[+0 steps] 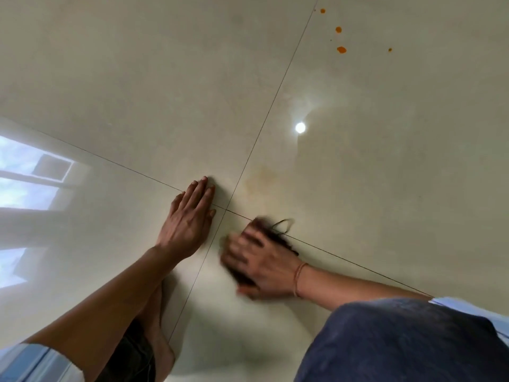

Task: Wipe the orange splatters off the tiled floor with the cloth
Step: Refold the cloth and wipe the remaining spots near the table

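While the right hand (pixel 256 260) is blurred with rubbing, its grip is closed over a dark cloth (pixel 271 234), pressed to the floor (pixel 137 78) just by the crossing of the grout lines (pixel 225 209). A thread loop of the cloth pokes out past the fingers. The left hand (pixel 187 219) lies flat and spread on the floor just left of that crossing, holding nothing; it seems to prop the person up.

What the coming move turns on is direction. The orange spots (pixel 341 49) that are left sit well apart from the cloth, far up the frame and to the right, on the tile beyond the one with the grout crossing at its near corner. They run in a loose line slanting away, with one small dot off to the right. Between them and the cloth lies a faint orange smear (pixel 261 177), just ahead of the fingers. The right hand is the nearer one, so it would likely sweep forward and rightward, over the smear first.
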A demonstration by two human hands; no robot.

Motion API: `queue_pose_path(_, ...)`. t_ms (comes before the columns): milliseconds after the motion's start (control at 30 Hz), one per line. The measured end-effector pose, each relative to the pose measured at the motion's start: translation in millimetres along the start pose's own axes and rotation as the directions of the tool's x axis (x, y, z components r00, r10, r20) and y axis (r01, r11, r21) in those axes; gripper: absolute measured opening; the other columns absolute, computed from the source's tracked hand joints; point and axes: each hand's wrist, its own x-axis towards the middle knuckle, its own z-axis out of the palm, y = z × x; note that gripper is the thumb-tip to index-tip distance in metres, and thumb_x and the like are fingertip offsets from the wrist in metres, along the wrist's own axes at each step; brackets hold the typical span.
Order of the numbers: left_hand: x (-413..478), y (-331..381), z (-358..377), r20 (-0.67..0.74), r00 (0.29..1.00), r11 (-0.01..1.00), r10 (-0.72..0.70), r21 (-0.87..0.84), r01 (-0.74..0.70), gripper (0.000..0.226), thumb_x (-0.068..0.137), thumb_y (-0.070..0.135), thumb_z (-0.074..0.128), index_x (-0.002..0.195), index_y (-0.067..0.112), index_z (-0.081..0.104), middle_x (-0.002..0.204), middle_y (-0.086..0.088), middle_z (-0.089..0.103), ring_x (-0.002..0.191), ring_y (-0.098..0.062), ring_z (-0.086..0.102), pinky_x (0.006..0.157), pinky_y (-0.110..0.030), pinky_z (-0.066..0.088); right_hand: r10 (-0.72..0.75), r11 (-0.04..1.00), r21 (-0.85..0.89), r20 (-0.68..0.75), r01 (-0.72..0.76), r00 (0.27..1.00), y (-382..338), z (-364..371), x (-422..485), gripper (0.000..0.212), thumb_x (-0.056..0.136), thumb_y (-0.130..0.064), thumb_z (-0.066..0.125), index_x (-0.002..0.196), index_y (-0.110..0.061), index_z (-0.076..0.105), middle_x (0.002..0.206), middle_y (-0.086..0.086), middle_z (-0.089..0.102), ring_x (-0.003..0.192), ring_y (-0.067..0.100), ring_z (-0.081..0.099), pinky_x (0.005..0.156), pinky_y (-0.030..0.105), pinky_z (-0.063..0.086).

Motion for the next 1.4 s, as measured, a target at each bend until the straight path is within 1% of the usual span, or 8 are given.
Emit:
queue_pose_path(200,-3.3,1.7,0.4,0.019,1.0,1.0,-0.002,0.018,0.002,0.058,0.098,0.037,0.025,0.15,0.011,0.026,0.16,-0.01,0.014,0.147,-0.028,0.013,0.115,-0.046,0.022,0.494,0.869,0.034,-0.112,-0.494,0.862,43.6,-16.7,-4.5,0.071,0.091,-0.055,0.041,0.145,-0.009,0.04,0.151,0.017,0.038,0.142,0.03,0.03,0.115,0.052,0.021)
queue_pose_path(367,1.0,15.3,-4.2,0.029,0.999,1.0,0.024,0.011,-0.024,0.059,0.098,0.041,0.023,0.149,0.011,0.029,0.16,-0.011,0.014,0.147,-0.029,0.014,0.114,-0.045,0.02,0.081,0.996,-0.047,-0.023,-0.082,0.996,63.5,-16.7,-41.6,0.068,0.09,-0.058,0.04,0.142,-0.015,0.045,0.147,0.013,0.044,0.136,0.03,0.038,0.111,0.055,0.028)
queue_pose_path(467,13.4,27.1,-3.4,0.051,0.994,0.994,0.097,0.042,-0.099,0.06,0.097,0.045,0.025,0.149,0.014,0.031,0.16,-0.01,0.015,0.146,-0.029,0.016,0.114,-0.046,0.022,0.815,0.556,0.057,-0.235,-0.829,0.53,119.1,-34.8,-29.4,0.072,0.092,-0.057,0.034,0.146,-0.009,0.038,0.153,0.018,0.035,0.142,0.032,0.029,0.114,0.052,0.019)
queue_pose_path(633,30.3,51.6,-7.4,0.088,0.993,0.995,0.084,0.042,-0.088,0.066,0.094,0.051,0.027,0.148,0.015,0.03,0.16,-0.012,0.015,0.146,-0.033,0.015,0.113,-0.048,0.021,0.316,0.939,-0.147,0.02,-0.31,0.949,103.5,-37.2,-45.3,0.074,0.091,-0.061,0.031,0.147,-0.014,0.036,0.155,0.015,0.032,0.144,0.027,0.026,0.114,0.049,0.016)
queue_pose_path(733,37.0,66.9,-7.7,0.102,0.983,0.984,0.154,0.078,-0.163,0.065,0.097,0.05,0.038,0.151,0.017,0.025,0.161,-0.011,0.009,0.147,-0.032,0.01,0.115,-0.047,0.017,0.807,0.561,0.034,-0.242,-0.827,0.538,131.9,-39.3,-56.4,0.066,0.093,-0.051,0.04,0.145,-0.01,0.039,0.154,0.016,0.033,0.142,0.03,0.029,0.111,0.05,0.019)
queue_pose_path(867,46.8,82.9,-8.3,0.163,0.979,0.988,0.12,0.074,-0.133,0.071,0.095,0.053,0.043,0.153,0.02,0.018,0.162,-0.008,0.003,0.148,-0.03,0.005,0.115,-0.048,0.018,0.386,0.904,-0.165,-0.082,-0.394,0.919,100.6,-27.0,-58.9,0.056,0.095,-0.039,0.032,0.146,-0.015,0.04,0.154,0.008,0.036,0.144,0.026,0.03,0.114,0.051,0.023)
queue_pose_path(1167,96.6,108.0,-92.4,0.409,0.892,0.843,0.194,0.396,-0.364,0.07,0.098,0.053,0.037,0.153,0.022,0.009,0.162,-0.008,0.0,0.148,-0.028,0.008,0.115,-0.046,0.019,0.858,0.513,0.126,-0.067,-0.849,0.509,154.9,-65.8,-73.1,0.069,0.099,-0.047,0.035,0.153,-0.008,0.017,0.161,0.014,0.011,0.149,0.028,0.008,0.12,0.047,0.008)
queue_pose_path(1400,177.3,154.5,-128.3,0.454,0.806,0.668,0.379,0.468,-0.578,0.071,0.097,0.054,0.037,0.153,0.019,0.011,0.161,-0.009,0.007,0.146,-0.028,0.014,0.113,-0.046,0.024,0.828,0.557,0.037,0.041,-0.829,0.559,187.2,-77.9,-71.0,0.071,0.098,-0.056,0.025,0.155,-0.017,0.008,0.163,0.005,0.002,0.149,0.023,0.002,0.119,0.048,0.006)
